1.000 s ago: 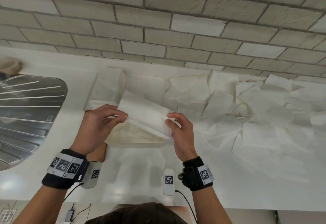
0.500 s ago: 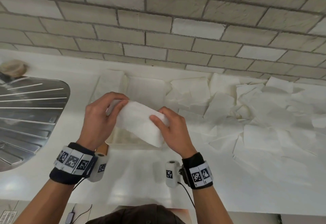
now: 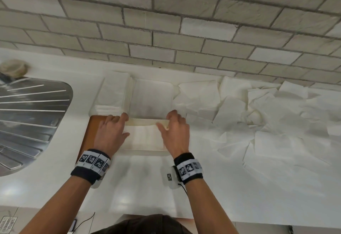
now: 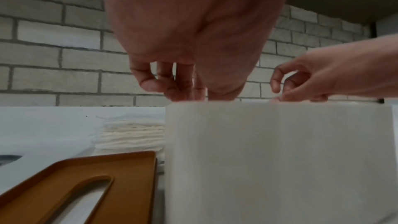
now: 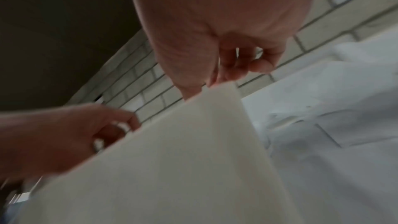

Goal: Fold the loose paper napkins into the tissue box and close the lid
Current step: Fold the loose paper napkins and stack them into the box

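The white tissue box (image 3: 144, 151) stands open on the counter in front of me; its wall fills the left wrist view (image 4: 280, 159) and the right wrist view (image 5: 183, 168). A folded napkin (image 3: 145, 137) lies in the box's mouth. My left hand (image 3: 114, 128) holds its left end, fingers dipping behind the rim (image 4: 172, 83). My right hand (image 3: 175, 130) pinches the right end between thumb and fingers (image 5: 226, 67). The brown lid (image 3: 91, 132) with its slot lies flat just left of the box (image 4: 86, 176).
A stack of folded napkins (image 3: 112, 93) sits behind the lid (image 4: 133, 135). Several loose napkins (image 3: 258, 123) cover the counter to the right (image 5: 333, 125). A steel drainer (image 3: 27, 119) is at the left. The brick wall (image 3: 166, 21) runs close behind.
Both hands have come down from in front of me with the folded napkin, which now lies in the mouth of the box instead of being held up in the air.
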The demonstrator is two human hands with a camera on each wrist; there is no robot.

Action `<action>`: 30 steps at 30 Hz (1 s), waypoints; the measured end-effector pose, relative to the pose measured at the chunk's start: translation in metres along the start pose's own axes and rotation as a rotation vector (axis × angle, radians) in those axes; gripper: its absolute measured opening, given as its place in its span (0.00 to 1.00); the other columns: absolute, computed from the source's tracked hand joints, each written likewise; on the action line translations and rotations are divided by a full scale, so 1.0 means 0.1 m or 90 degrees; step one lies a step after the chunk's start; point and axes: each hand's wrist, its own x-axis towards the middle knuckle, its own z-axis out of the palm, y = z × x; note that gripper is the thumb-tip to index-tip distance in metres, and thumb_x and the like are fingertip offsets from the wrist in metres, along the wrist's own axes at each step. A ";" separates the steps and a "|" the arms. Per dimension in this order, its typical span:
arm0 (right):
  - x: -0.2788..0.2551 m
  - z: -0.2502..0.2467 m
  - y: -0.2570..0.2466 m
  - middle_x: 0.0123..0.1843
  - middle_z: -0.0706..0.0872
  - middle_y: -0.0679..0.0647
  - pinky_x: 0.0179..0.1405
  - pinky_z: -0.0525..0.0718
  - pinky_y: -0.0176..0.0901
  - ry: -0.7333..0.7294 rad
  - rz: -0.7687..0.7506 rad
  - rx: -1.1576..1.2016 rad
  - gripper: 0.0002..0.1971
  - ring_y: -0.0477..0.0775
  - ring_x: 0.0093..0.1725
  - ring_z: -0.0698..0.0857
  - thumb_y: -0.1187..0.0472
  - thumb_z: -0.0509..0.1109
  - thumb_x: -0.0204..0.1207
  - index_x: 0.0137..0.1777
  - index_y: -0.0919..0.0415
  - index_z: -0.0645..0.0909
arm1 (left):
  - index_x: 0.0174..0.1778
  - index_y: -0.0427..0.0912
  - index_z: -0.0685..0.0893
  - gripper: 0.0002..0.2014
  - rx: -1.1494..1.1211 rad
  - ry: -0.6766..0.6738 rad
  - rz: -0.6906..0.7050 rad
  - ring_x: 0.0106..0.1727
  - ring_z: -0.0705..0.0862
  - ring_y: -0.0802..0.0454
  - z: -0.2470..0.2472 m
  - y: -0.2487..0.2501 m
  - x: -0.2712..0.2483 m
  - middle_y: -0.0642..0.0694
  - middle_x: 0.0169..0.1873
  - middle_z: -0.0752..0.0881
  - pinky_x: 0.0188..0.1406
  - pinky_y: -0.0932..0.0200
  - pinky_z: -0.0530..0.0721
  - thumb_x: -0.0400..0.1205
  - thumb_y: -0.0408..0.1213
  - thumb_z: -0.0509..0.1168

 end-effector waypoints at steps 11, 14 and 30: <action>0.71 -0.38 1.58 0.79 0.79 0.58 0.80 0.73 0.61 -0.340 0.144 -0.211 0.34 0.69 0.83 0.72 0.50 0.73 0.78 0.84 0.52 0.70 | 0.50 0.57 0.84 0.11 -0.308 0.019 0.053 0.42 0.84 0.61 -0.20 0.61 -0.29 0.64 0.37 0.85 0.39 0.67 0.77 0.82 0.38 0.79; 0.63 -0.47 1.57 0.71 0.81 0.58 0.76 0.73 0.56 -0.412 0.093 -0.227 0.28 0.69 0.80 0.71 0.42 0.77 0.79 0.76 0.51 0.81 | 0.50 0.59 0.82 0.10 -0.355 -0.020 0.074 0.45 0.85 0.58 -0.14 0.90 -0.31 0.63 0.39 0.85 0.42 0.63 0.79 0.83 0.41 0.77; 0.66 -1.61 1.70 0.57 0.94 0.60 0.63 0.88 0.57 0.005 0.320 0.426 0.15 0.62 0.61 0.93 0.47 0.76 0.87 0.59 0.59 0.83 | 0.59 0.47 0.89 0.11 -0.644 0.052 -0.046 0.46 0.93 0.47 -0.07 2.29 0.13 0.53 0.45 0.94 0.47 0.36 0.92 0.87 0.50 0.73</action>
